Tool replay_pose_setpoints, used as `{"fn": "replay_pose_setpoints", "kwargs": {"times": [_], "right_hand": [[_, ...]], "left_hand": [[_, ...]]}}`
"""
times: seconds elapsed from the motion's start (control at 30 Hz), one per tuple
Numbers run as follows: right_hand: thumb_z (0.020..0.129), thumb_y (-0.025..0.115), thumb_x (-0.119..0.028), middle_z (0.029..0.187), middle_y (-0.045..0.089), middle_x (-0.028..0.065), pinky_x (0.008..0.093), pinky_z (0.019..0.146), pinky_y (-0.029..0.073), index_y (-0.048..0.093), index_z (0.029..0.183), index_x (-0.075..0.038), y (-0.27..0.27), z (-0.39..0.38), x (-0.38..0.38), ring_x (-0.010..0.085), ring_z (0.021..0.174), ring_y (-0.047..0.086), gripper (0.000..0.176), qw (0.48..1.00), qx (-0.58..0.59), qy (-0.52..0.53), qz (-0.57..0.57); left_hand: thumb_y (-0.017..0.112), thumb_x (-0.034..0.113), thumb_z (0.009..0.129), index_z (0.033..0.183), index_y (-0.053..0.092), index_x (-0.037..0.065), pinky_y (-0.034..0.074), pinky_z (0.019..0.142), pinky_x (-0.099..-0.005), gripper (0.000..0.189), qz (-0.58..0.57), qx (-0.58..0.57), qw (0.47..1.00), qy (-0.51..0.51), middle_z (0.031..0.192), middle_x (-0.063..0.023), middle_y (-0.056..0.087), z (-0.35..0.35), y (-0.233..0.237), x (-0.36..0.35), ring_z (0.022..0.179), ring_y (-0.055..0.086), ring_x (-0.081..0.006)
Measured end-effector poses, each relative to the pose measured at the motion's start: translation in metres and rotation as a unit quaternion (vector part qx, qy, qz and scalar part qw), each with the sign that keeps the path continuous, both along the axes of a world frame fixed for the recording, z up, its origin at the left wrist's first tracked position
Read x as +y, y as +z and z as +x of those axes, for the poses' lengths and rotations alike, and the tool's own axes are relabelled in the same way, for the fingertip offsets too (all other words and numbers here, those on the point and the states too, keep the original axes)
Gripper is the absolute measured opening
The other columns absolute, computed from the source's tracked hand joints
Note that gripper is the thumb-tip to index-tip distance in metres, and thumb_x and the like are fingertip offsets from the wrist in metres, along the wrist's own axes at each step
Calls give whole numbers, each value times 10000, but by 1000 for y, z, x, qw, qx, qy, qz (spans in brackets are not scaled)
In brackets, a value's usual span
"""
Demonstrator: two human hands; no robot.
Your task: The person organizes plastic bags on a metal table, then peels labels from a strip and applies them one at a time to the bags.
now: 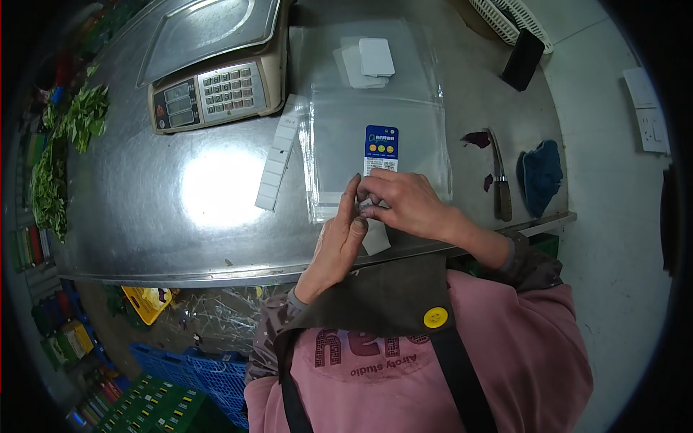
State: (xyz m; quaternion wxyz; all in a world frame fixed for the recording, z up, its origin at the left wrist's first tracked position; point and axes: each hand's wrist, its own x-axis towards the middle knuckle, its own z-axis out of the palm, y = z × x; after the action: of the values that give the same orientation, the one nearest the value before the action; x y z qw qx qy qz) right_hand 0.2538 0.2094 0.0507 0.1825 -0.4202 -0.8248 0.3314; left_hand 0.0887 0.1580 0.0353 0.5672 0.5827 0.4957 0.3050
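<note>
My left hand is held on edge at the table's front, fingers straight and thumb apart, close against my right hand. My right hand has its fingers bent in a pinch on a white label strip, whose lower end hangs toward the table edge. Just beyond the fingers lies a blue and white card with yellow dots and small print, on a stack of clear plastic bags. The fingertips partly hide the strip and the card's lower end.
White blank cards lie on the bags. Left of them are another label strip and a scale. A knife, blue cloth, black object and white basket are rightward. Leafy greens lie far left.
</note>
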Motion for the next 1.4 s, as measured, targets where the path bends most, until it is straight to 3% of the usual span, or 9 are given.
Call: {"fn": "replay_pose_setpoints", "kwargs": {"times": [0.17, 0.27, 0.5, 0.6, 0.8, 0.87, 1.0, 1.27, 1.4], "right_hand": [[681, 657, -97, 821, 511, 45, 370, 549, 466, 531, 877, -73, 3, -1, -5, 249, 679, 577, 234, 997, -37, 23, 58], [716, 620, -125, 834, 500, 46, 372, 550, 466, 528, 899, -94, -3, 2, -7, 259, 718, 574, 207, 996, -56, 56, 48], [697, 625, -64, 822, 491, 55, 364, 528, 462, 511, 900, -71, -13, 10, -11, 262, 709, 564, 233, 998, -13, 47, 45], [732, 624, -82, 768, 519, 39, 316, 483, 429, 513, 877, -54, -21, 15, -3, 189, 608, 552, 184, 997, 42, -1, 68], [769, 628, -117, 628, 537, 1, 224, 442, 356, 516, 808, -5, -54, 34, 60, 34, 495, 412, 163, 925, 161, -301, -168], [737, 634, -182, 751, 615, 86, 334, 615, 460, 580, 780, -37, -65, 34, 71, 226, 659, 596, 161, 932, 122, -298, -166], [725, 640, -147, 668, 592, 50, 285, 514, 423, 556, 789, -20, -85, 25, 85, 122, 564, 541, 166, 964, 63, -254, -56], [726, 622, -265, 744, 608, 80, 403, 653, 452, 514, 851, -69, -82, 20, 90, 288, 745, 598, 256, 946, -232, -206, 98], [698, 651, -258, 792, 595, 71, 409, 681, 446, 513, 900, -83, -62, 59, 85, 279, 794, 587, 300, 970, -163, -168, 66]], "left_hand": [[307, 477, 910, 1352, 209, 30, 404, 804, -381, 636, 23, 6, 1000, -17, 1092, -242, 519, 0, -5, -1, 969, 547, -382], [302, 520, 899, 1331, 243, 10, 387, 870, -374, 671, -74, -17, 996, -54, 1156, -208, 499, -2, -13, 1, 1028, 534, -346], [289, 548, 892, 1309, 298, -6, 343, 972, -356, 694, -273, -261, 926, 21, 1199, -137, 450, 4, -32, 1, 1147, 421, -221], [300, 518, 900, 1296, 313, -22, 347, 975, -368, 669, -277, -286, 912, 95, 1204, -131, 438, 1, -37, 2, 1132, 427, -203], [368, 431, 918, 1285, 345, 2, 374, 928, -318, 565, -195, -177, 952, 154, 1225, -75, 457, -5, -58, 3, 1046, 471, -171], [396, 401, 920, 1284, 363, 35, 384, 902, -295, 518, -198, -190, 947, 169, 1187, -58, 481, -5, -59, 3, 1000, 478, -158], [398, 385, 924, 1281, 378, 61, 396, 874, -285, 483, -212, -178, 945, 177, 1175, -49, 483, -6, -60, 2, 967, 479, -156], [408, 371, 924, 1275, 392, 91, 429, 795, -275, 449, -214, -170, 946, 174, 1128, -36, 491, -4, -60, 2, 904, 475, -143], [409, 374, 923, 1268, 400, 92, 433, 787, -271, 446, -208, -170, 947, 175, 1112, -36, 501, -5, -65, 2, 889, 478, -140]]}}
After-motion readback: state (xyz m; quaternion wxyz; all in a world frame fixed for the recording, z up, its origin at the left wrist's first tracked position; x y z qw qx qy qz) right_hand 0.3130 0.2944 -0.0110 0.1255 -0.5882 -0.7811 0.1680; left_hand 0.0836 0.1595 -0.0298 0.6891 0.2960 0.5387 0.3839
